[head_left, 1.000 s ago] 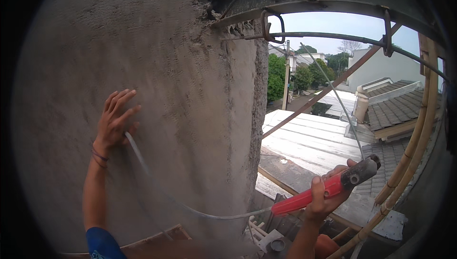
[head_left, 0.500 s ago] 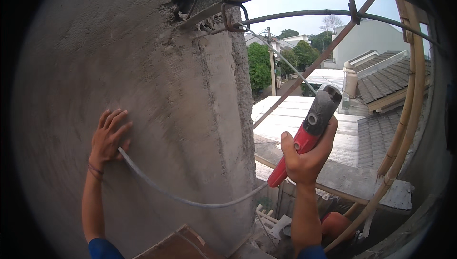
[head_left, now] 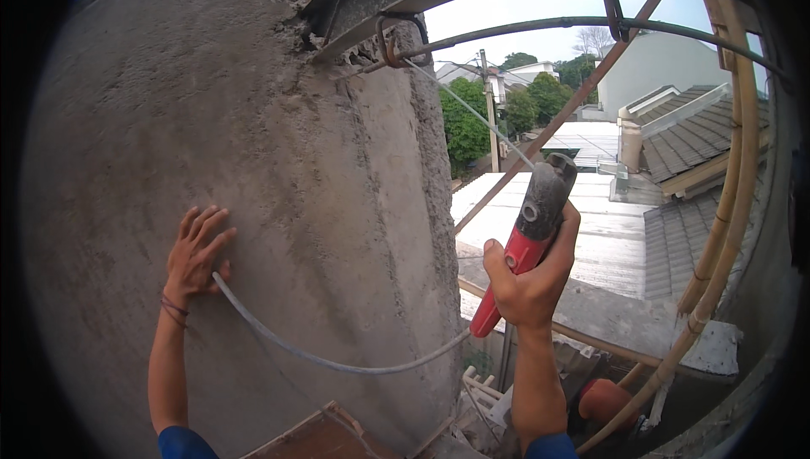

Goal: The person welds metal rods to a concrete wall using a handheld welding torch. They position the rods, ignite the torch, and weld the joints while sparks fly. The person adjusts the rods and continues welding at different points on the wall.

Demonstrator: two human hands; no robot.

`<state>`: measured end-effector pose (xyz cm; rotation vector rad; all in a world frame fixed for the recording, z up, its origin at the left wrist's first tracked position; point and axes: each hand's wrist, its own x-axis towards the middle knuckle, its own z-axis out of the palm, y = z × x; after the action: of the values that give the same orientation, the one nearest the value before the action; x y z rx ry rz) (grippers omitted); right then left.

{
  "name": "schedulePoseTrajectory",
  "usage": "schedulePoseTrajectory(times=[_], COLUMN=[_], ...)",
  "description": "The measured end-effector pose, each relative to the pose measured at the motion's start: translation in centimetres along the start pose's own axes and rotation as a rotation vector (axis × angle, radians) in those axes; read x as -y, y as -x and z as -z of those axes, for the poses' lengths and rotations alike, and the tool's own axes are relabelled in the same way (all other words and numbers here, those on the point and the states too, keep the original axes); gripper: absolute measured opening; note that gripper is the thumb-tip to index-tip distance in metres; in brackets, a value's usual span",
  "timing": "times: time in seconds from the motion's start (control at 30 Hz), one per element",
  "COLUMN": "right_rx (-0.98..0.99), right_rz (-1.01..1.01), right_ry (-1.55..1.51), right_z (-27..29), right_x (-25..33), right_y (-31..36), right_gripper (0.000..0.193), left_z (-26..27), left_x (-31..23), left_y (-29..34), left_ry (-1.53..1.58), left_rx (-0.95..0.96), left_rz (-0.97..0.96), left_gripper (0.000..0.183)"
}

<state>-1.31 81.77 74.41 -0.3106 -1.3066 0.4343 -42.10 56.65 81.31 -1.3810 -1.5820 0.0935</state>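
Observation:
My right hand [head_left: 533, 286] is wrapped around a red-and-black power tool [head_left: 512, 261], a thick stubby body with a dark metal head tilted up to the right. A grey cord [head_left: 337, 366] sags in a curve from the tool's lower end to my left hand [head_left: 198, 252]. That hand lies against the rough grey plastered wall [head_left: 236, 147], fingers stretched out, with the cord's near end passing by the base of its thumb. Whether the thumb pinches the cord is hidden. Behind the tool's head, a thin pale rod [head_left: 472, 113] slants up to a steel loop [head_left: 390, 41].
Steel bars [head_left: 540, 27] arch overhead, and a brown diagonal bar [head_left: 582, 96] crosses behind the tool. Bamboo poles [head_left: 726, 197] rise at the right. Far below lie pale metal roofing [head_left: 591, 223] and tiled roofs [head_left: 704, 151]. A brown board [head_left: 312, 438] sits at the lower edge.
The right hand and tool have shifted slightly to the left in view. The left hand stays flat on the wall, and the whole view has tilted a little.

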Motion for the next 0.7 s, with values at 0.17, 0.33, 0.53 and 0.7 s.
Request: schedulePoseTrajectory(times=[0.17,0.33,0.53,0.7], right_rx=[0.006,0.009,-0.011,0.0], right_rz=[0.0,-0.02,0.031,-0.093], right_ry=[-0.012,0.008,0.004,-0.17], right_z=[-0.5,-0.5,-0.5,-0.1], right_x=[-0.1,0.1,0.0,0.2], right_y=[-0.4,-0.6,-0.6,-1.7], right_gripper=[0.073,0.072,0.073,0.06], left_z=[0.0,0.3,0.2,-0.1], left_x=[0.0,-0.2,-0.1,-0.2], left_y=[-0.2,-0.1,-0.1,0.0], left_ry=[-0.018,0.045,0.015,0.001], left_rx=[-0.078,-0.021,-0.03,-0.043], left_rz=[-0.062,-0.02,-0.028,-0.02], left_gripper=[0.06,0.063,0.064,0.06])
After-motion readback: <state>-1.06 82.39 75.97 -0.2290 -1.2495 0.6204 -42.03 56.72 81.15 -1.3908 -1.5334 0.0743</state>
